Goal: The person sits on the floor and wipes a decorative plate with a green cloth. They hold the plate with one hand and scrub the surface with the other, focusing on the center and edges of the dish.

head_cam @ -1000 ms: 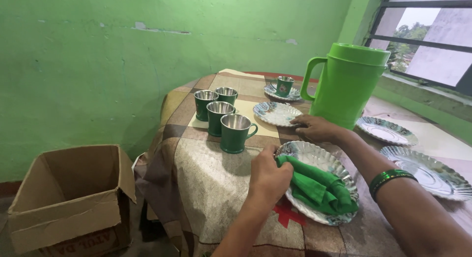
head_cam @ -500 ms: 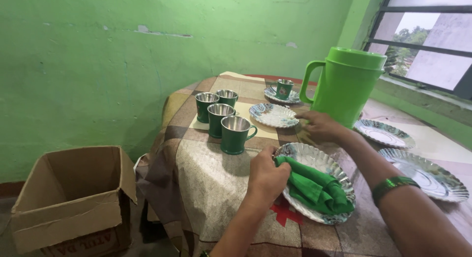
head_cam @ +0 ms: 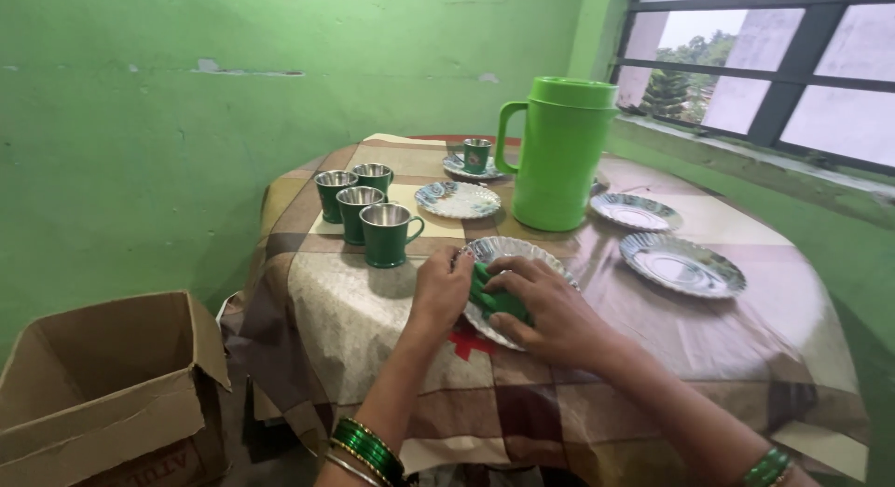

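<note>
Two hands, left hand (head_cam: 443, 287) and right hand (head_cam: 550, 310), squeeze a soft, light green folded cloth (head_cam: 494, 299) between them, over the shiny paper plate (head_cam: 508, 249).

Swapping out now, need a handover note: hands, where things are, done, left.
Left hand: grips the green cloth at the near plate rim.
Right hand: lies over the cloth on that plate.
Table: four green cups grouped at left, green jug at centre, three bare plates, one cup on a far plate.
Done: cloth is on the plate.
Left: cloth not released; four cups not on plates.
</note>
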